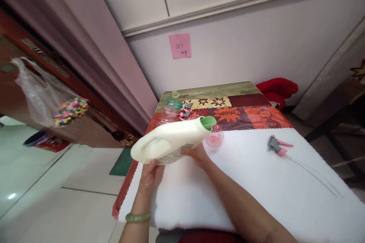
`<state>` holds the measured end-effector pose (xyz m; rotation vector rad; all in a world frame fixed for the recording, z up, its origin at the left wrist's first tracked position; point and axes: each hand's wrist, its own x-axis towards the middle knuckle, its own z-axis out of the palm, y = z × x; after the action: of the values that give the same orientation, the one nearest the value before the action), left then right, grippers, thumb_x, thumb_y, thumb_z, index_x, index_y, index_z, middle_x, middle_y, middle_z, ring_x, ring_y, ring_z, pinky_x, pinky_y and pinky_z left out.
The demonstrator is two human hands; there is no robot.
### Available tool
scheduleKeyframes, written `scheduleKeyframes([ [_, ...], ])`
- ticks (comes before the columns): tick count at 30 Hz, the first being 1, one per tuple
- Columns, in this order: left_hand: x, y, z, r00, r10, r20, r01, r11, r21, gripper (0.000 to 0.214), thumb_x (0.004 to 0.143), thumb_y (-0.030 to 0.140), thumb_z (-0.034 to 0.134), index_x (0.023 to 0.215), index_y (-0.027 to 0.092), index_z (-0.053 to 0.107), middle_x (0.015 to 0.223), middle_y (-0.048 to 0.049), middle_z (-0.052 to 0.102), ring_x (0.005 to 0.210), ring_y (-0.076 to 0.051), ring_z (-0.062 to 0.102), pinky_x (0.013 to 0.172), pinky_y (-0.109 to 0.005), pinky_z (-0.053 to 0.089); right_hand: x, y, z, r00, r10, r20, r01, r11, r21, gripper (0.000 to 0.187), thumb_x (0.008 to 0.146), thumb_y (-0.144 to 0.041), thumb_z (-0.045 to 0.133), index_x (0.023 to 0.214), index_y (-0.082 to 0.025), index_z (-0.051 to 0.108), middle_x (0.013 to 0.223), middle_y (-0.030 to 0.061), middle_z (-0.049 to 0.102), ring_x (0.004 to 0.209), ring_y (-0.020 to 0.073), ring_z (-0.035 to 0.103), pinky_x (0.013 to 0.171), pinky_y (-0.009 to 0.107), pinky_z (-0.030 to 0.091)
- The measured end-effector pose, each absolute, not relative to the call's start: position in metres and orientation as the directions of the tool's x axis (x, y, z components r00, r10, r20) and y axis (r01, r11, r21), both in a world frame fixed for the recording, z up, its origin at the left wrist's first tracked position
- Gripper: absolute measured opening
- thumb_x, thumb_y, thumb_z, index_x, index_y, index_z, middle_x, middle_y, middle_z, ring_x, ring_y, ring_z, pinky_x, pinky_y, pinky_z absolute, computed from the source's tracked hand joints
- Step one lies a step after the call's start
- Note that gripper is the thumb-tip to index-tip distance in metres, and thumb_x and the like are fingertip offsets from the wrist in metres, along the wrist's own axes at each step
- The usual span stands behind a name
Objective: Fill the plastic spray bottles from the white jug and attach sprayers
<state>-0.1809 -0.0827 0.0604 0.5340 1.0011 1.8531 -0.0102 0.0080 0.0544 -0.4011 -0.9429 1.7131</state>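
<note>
Both my hands hold a cream-white plastic jug [168, 138] with a moulded handle, tilted on its side over the left end of the table. Its green open spout [207, 122] points right and slightly up. My left hand [150, 176], with a green bangle on the wrist, grips the jug's bottom end. My right hand [197, 154] supports the jug from below near its neck. Just right of the spout stands a small clear pink bottle [215, 137] on the white cloth [256, 182].
A pink and grey trigger sprayer head [276, 145] with a long thin tube lies on the cloth at right. Clear bottles [170, 108] and more sprayer heads [186, 111] stand at the far left of the patterned tablecloth. A plastic bag [45, 95] hangs at left.
</note>
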Motion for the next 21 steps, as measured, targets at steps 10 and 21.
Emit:
scheduleKeyframes([
  [10, -0.193, -0.133, 0.076, -0.617, 0.774, -0.144, -0.377, -0.130, 0.917, 0.075, 0.051, 0.034, 0.094, 0.123, 0.033, 0.072, 0.138, -0.0014, 0.069, 0.146, -0.037, 0.043, 0.120, -0.052, 0.037, -0.025, -0.018, 0.060, -0.532, 0.815, 0.229, -0.665, -0.235, -0.709, 0.063, 0.060, -0.039, 0.095, 0.115, -0.018, 0.072, 0.110, 0.0096, 0.079, 0.104, 0.0311, 0.075, 0.099, 0.053, 0.058],
  [21, -0.196, -0.150, 0.098, -0.732, 0.676, -0.080, -0.196, -0.097, 0.976, 0.089, 0.044, 0.033, 0.096, 0.129, 0.032, 0.069, 0.134, -0.0029, 0.071, 0.146, -0.041, 0.041, 0.124, -0.060, 0.022, 0.002, 0.004, 0.042, -0.327, 0.900, 0.286, -0.363, 0.160, -0.918, 0.049, 0.088, -0.060, 0.064, 0.110, -0.017, 0.060, 0.081, 0.0036, 0.071, 0.057, 0.0159, 0.067, 0.047, 0.026, 0.058],
])
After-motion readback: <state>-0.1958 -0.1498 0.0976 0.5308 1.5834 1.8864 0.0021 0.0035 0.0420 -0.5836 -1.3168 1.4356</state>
